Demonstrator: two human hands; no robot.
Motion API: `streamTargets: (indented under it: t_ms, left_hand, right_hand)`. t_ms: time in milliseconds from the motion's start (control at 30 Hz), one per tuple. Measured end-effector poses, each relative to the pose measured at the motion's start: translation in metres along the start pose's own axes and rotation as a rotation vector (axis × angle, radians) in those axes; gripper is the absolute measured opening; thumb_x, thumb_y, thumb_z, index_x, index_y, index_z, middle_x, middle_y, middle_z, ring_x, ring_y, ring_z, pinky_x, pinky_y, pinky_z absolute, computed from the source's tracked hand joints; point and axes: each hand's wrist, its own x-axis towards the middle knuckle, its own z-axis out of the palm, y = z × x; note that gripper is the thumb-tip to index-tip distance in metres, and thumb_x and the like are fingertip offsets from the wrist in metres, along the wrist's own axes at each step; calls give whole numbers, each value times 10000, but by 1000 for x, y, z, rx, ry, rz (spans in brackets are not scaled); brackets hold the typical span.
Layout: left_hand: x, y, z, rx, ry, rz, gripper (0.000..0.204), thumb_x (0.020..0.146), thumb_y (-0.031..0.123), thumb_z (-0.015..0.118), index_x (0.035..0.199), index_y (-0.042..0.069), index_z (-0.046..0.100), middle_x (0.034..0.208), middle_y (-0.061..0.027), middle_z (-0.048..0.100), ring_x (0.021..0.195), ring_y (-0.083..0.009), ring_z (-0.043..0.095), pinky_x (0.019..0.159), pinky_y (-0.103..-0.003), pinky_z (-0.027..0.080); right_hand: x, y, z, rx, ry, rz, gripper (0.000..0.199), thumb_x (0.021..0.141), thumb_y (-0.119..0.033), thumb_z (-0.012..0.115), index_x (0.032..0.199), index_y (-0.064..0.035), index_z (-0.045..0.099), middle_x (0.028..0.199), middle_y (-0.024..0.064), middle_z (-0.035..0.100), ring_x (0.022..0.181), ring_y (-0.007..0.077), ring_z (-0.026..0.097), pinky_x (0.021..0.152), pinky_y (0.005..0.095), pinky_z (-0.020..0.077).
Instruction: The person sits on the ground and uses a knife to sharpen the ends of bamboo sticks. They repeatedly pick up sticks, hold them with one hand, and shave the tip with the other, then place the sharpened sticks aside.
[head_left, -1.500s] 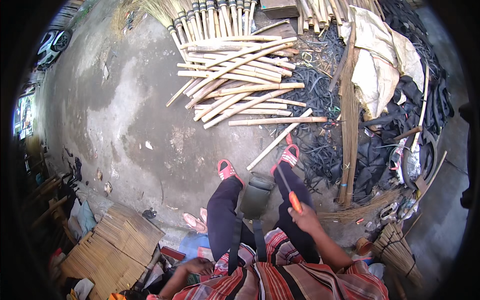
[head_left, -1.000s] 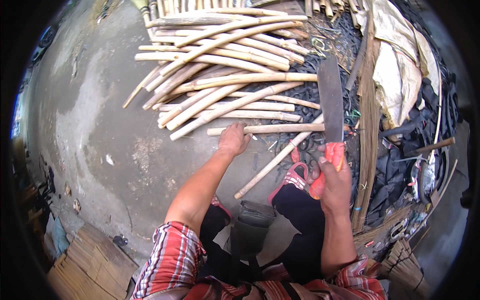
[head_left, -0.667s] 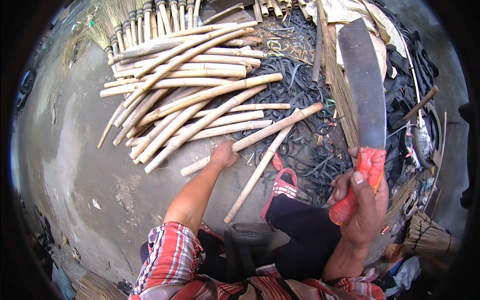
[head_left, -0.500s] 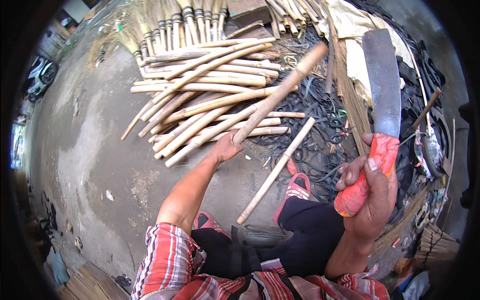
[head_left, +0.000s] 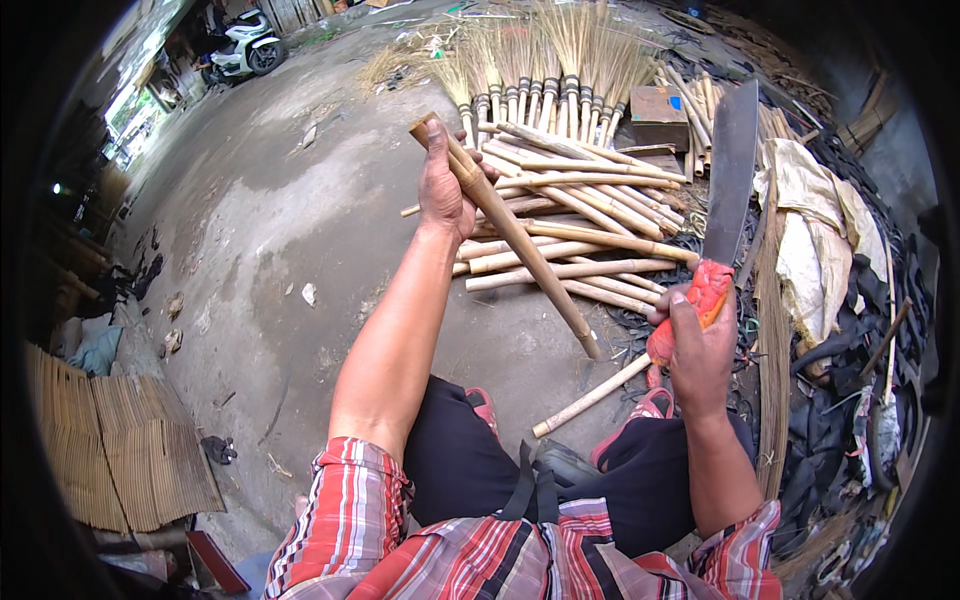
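My left hand (head_left: 447, 190) is closed round the upper part of a brown bamboo stick (head_left: 515, 235), which slants down to the right over the floor. In my right hand (head_left: 700, 350) is a machete, its broad dark blade (head_left: 732, 165) pointing up and its handle (head_left: 702, 300) wrapped in red and orange. Beyond the stick lies a heap of cut bamboo sticks (head_left: 570, 250), stacked at mixed angles. Another pale stick (head_left: 590, 396) rests on the floor close to my feet, its far end hidden behind my right hand.
Brooms (head_left: 555, 85) stand in a row behind the heap, beside a cardboard box (head_left: 660, 110). Black rubber strips (head_left: 830, 420) and pale sacking (head_left: 805, 230) cover the right side. Slatted mats (head_left: 120, 440) lie at the left; a scooter (head_left: 243, 48) is parked far back.
My left hand has moved up and away with the bamboo stick, which now slopes down to the right instead of up. The machete remains raised in my right hand. The view has shifted.
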Motion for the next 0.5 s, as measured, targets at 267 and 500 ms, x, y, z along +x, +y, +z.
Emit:
streamTargets:
  t_ms: [267, 500]
  left_hand:
    - [-49, 47, -19, 10, -55, 215, 705, 878, 734, 608, 1022, 47, 543, 828, -99, 602, 788, -240, 630, 847, -451, 551]
    - [-54, 86, -59, 353, 110, 424, 567, 956, 554, 638, 1147, 34, 519, 847, -87, 589, 744, -204, 621, 741, -377, 558]
  right_hand:
    - [57, 31, 67, -225, -176, -75, 225, 965, -253, 622, 1002, -32, 601, 732, 87, 638, 544, 169, 605, 538, 333, 508]
    - [24, 166, 134, -586, -206, -11, 369, 893, -348, 640, 1047, -16, 679, 919, 257, 712, 896, 432, 693, 810, 506, 532]
